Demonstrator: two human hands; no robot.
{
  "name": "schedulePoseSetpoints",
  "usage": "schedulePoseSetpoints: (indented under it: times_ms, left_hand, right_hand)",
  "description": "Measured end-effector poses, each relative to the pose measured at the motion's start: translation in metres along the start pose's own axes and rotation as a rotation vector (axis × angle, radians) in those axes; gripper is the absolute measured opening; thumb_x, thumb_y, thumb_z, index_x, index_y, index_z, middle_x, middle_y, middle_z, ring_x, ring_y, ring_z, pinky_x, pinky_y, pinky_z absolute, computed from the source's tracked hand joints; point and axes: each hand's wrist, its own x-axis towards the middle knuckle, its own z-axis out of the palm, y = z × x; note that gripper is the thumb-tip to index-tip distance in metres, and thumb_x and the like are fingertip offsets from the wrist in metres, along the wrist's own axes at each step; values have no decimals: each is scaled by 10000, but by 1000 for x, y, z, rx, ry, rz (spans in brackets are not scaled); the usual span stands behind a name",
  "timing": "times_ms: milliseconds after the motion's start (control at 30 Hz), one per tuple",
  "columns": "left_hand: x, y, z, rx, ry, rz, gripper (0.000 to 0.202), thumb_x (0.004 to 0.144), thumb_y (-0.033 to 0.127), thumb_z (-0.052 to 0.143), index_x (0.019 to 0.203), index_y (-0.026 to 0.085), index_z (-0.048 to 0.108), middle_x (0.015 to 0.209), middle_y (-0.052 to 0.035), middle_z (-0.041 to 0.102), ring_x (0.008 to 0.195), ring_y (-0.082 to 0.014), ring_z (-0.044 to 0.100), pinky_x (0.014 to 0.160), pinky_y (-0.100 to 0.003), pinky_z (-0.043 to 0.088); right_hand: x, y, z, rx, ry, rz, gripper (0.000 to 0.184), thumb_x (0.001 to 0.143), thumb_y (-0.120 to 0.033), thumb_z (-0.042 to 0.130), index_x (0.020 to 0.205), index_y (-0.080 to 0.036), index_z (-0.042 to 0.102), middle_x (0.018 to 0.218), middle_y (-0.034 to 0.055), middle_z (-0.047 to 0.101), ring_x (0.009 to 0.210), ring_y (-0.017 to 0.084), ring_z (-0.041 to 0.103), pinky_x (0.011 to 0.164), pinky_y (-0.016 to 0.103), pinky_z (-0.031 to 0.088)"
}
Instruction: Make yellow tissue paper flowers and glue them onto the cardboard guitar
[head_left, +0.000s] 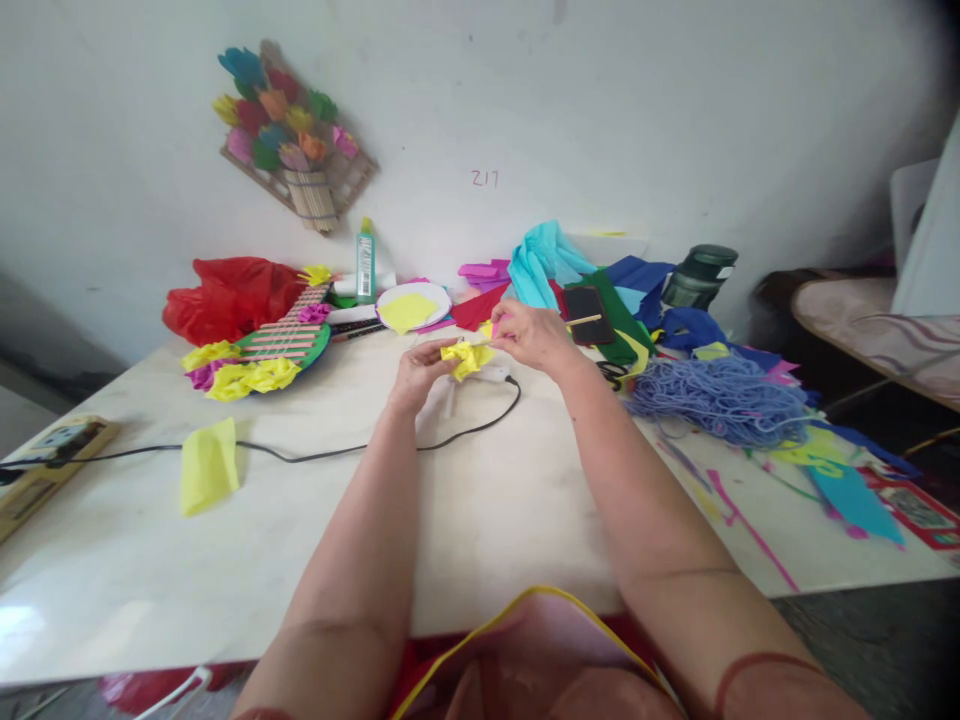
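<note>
Above the middle of the table, my left hand (421, 376) pinches a crumpled yellow paper flower (469, 360) by its left side. A thin wooden stick (585, 320) is gripped in the closed fingers of my right hand (531, 334), its free end pointing right. The fingertips of that hand come close to the flower; whether they touch it I cannot tell. A bit of pink and yellow shows at the right fingertips, too small to name. Under my hands lies a white tool (491, 374) with a black cord (517, 400), partly hidden, perhaps a glue gun.
At left lie a yellow paper piece (209, 468), a power strip (52, 470) and a stick-and-paper craft (277, 345). Behind stand a glue tube (365, 265) and a paper plate (442, 300). To the right are a phone (589, 312), blue yarn (720, 395) and scissors (611, 374).
</note>
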Motion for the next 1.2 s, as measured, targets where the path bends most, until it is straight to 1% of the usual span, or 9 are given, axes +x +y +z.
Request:
schedulePoseSetpoints:
  times_ms: [200,333,533,700,800,933,1033,1133,1200]
  left_hand:
    - [1,-1,-1,7,40,2,490,476,315,893,921,157,764,814,-70,745,758,-211,681,759,-364,543]
    - [2,-3,-3,-4,77,20,479,475,317,893,911,164,768,816,-65,745,743,-200,675,720,-334,540]
    - [3,-5,-3,-4,105,28,469,474,320,890,901,169,769,858,-75,749,760,-207,676,697,-330,545]
    - [3,-4,-3,-5,128,34,462,474,309,886,900,173,771,858,-72,750,757,-197,671,686,-312,539]
    - [3,-3,-2,-23,156,43,450,468,304,886,883,175,770,847,-64,749,737,-184,665,669,-298,533]
    - [5,-5,-4,-40,207,68,464,463,321,884,883,167,763,834,-61,745,747,-192,669,701,-321,540]
    - [7,-6,-6,-41,258,85,486,454,329,883,896,169,760,836,-60,742,771,-199,674,727,-329,543]
    - [9,-7,-8,-38,324,93,501,439,349,883,891,172,756,838,-57,738,789,-205,675,727,-328,542]
    - [10,-8,-9,-43,350,95,501,432,356,884,878,170,753,843,-56,735,797,-205,674,729,-328,540]
  right_hand:
    - [0,12,5,70,39,33,176,868,-298,603,841,-211,753,1144,25,684,843,157,629,670,277,404]
    - [-2,28,15,66,11,164,185,878,-262,564,885,-208,740,1134,46,686,930,180,639,733,277,436]
    - [-7,37,37,-69,-336,436,208,862,-303,597,897,-159,743,989,148,732,957,277,671,772,332,485]
    - [-13,38,50,-66,-393,502,186,813,-255,654,914,-128,743,927,190,734,938,317,685,784,386,527]
    - [-12,32,51,-68,-372,495,258,848,-296,608,994,-120,728,999,208,724,998,314,673,817,385,523]
    - [-5,13,49,-10,-262,368,379,930,-388,459,1101,-135,684,1147,184,692,1100,286,637,896,360,477]
    - [-1,-4,53,72,-328,321,405,903,-363,476,1222,-156,616,1185,151,687,1112,271,631,891,341,471]
    - [0,-17,60,74,-420,255,456,867,-332,496,1284,-160,558,1234,166,661,1107,298,628,878,373,474]
    - [-1,-25,64,58,-419,221,484,841,-295,513,1302,-146,528,1245,173,650,1140,300,604,895,374,466]
